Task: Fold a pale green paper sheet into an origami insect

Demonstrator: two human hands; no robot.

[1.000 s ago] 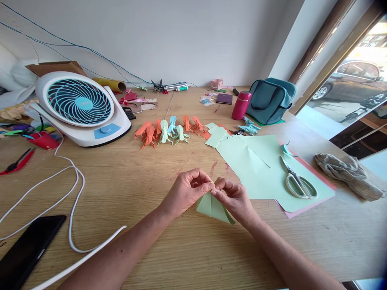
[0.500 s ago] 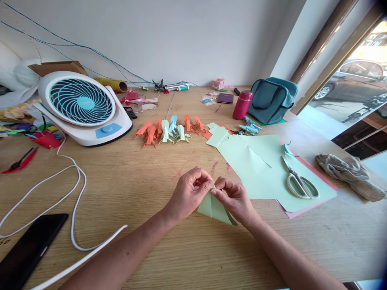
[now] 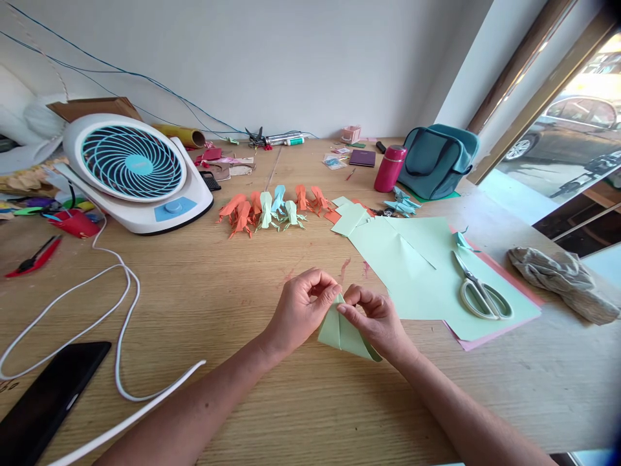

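Observation:
A folded piece of light green paper [image 3: 342, 333] is pinched at its top tip between my left hand [image 3: 301, 309] and my right hand [image 3: 376, 320], just above the wooden table [image 3: 233, 285]. Both hands grip it with thumb and fingertips, and the lower flaps hang down toward me. Beyond my hands lies a row of finished orange, green and blue origami figures [image 3: 272, 208].
Green paper sheets [image 3: 412, 259] with white scissors [image 3: 480, 291] lie to the right, over a pink sheet. A white fan [image 3: 136, 171], white cable [image 3: 97, 304] and black phone [image 3: 46, 401] are on the left. A teal bag [image 3: 436, 162], red bottle [image 3: 388, 168] and grey cloth [image 3: 563, 278] sit at the right.
Both hands keep their pinch on the green paper and shift only slightly; the fingers work the top tip. Nothing else on the table has moved.

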